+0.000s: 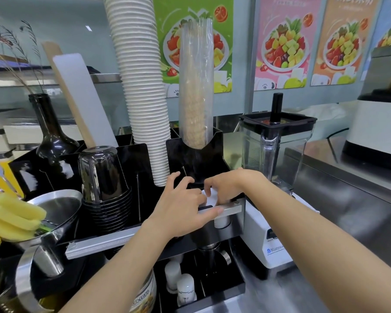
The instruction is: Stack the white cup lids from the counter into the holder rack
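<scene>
We see both hands meeting over the front right compartment of a glossy black acrylic holder rack [145, 159] that stands on a stainless steel worktop [348, 199]. The left hand [181, 206] curls its fingers onto the left side of a small stack of white round plastic cup lids [212, 197], its thumb stretched along the rack's silver metal front rail [231, 211]. The right hand [226, 188] comes in from the right and pinches the same lids from above, fingertips touching them; so both hands are grasping the lids, which sit at the compartment's mouth, mostly hidden by fingers. Just behind the hands a tall leaning column of white ribbed paper cups [140, 86] rises from the rack, and beside it, to the right, stands a clear plastic sleeve of brownish cups [196, 86]. To the left, a stack of dark translucent upturned cups [104, 177] fills another compartment. Just right of the rack stands a clear blender jug with a black lid [275, 143] on a white base
</scene>
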The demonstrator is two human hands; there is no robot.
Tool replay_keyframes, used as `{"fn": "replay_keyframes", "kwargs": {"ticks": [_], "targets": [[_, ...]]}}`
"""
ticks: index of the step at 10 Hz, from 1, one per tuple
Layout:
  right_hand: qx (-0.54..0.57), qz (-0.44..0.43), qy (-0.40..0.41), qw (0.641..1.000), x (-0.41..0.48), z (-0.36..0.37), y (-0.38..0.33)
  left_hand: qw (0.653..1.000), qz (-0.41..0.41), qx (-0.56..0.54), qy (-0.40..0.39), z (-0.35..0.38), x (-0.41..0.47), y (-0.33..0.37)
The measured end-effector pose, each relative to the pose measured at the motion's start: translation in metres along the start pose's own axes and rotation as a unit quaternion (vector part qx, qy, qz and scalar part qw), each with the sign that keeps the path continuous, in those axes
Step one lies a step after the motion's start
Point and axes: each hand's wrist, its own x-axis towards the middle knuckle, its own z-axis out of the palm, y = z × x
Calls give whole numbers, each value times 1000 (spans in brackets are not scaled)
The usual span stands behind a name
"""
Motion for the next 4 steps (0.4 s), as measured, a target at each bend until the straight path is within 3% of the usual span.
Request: {"fn": "replay_keyframes", "kwargs": {"ticks": [3,4], "targets": [[32,-11,-9,999,-21,-13,-5,998,-5,3,-58,-13,-8,2],[69,-19,136,988,-44,-25,2,1000,-24,1,-20,-31,-15,-5]]}}
